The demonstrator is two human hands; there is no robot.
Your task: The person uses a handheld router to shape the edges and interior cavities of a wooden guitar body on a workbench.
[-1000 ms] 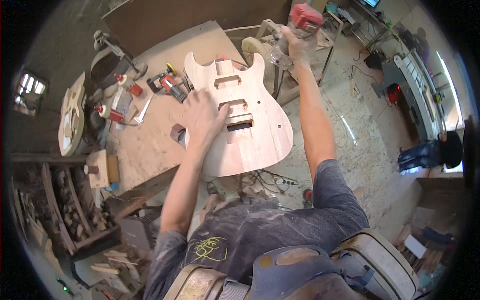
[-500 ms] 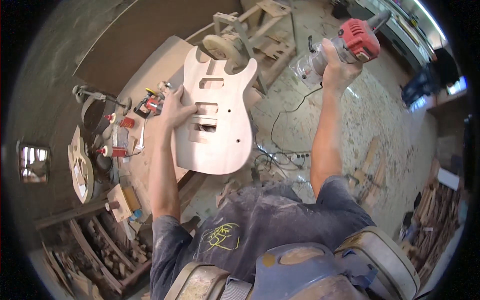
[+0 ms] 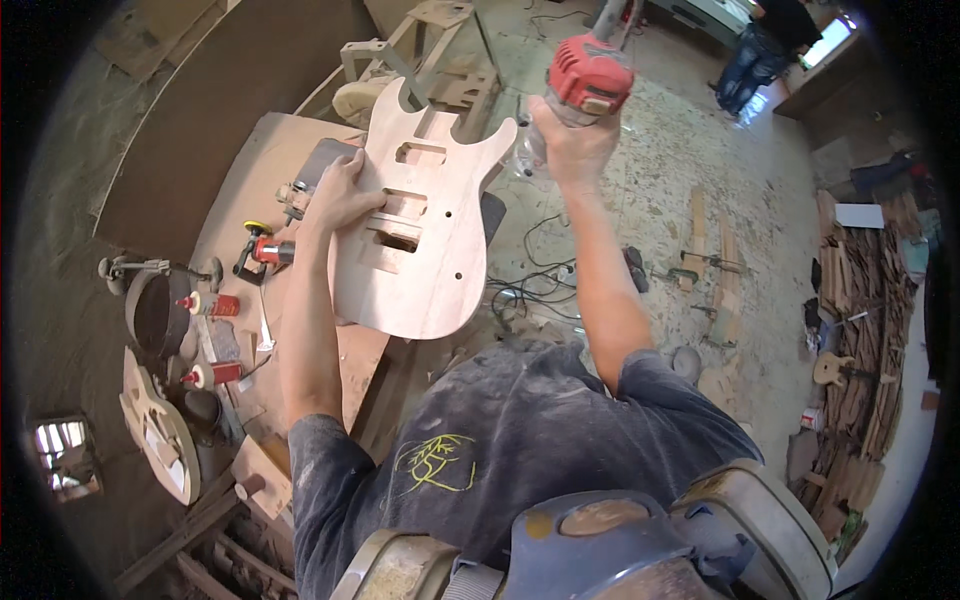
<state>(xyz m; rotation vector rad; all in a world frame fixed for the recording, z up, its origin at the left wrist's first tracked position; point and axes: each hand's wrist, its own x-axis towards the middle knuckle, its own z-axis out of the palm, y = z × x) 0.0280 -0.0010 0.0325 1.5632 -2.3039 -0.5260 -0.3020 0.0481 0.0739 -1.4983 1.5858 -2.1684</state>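
A pale wooden electric guitar body (image 3: 395, 295), routed with several cavities, lies at the workbench's (image 3: 255, 175) right end, tilted slightly. My left hand (image 3: 343, 190) grips its left side, the thumb reaching over the face to a middle cavity. My right hand (image 3: 578, 148) is wrapped round a red-and-silver router (image 3: 588, 72), held aloft just right of the body's upper horn; the router's clear base is partly hidden by my hand. Left of the body are a small red power tool (image 3: 268, 250), two red-and-white glue bottles (image 3: 212, 304) and another guitar-shaped wooden piece (image 3: 172, 445).
A wooden stand (image 3: 450, 40) is behind the bench. Black cables (image 3: 525, 290) and clamped boards (image 3: 700, 270) lie on the floor to my right, with stacked timber (image 3: 855, 340) along the far right. A person (image 3: 750, 65) in jeans stands at the back right.
My right hand and the router rose and swung right, then moved back left beside the guitar body. My view has shifted, and the body with my left hand appears further left in it.
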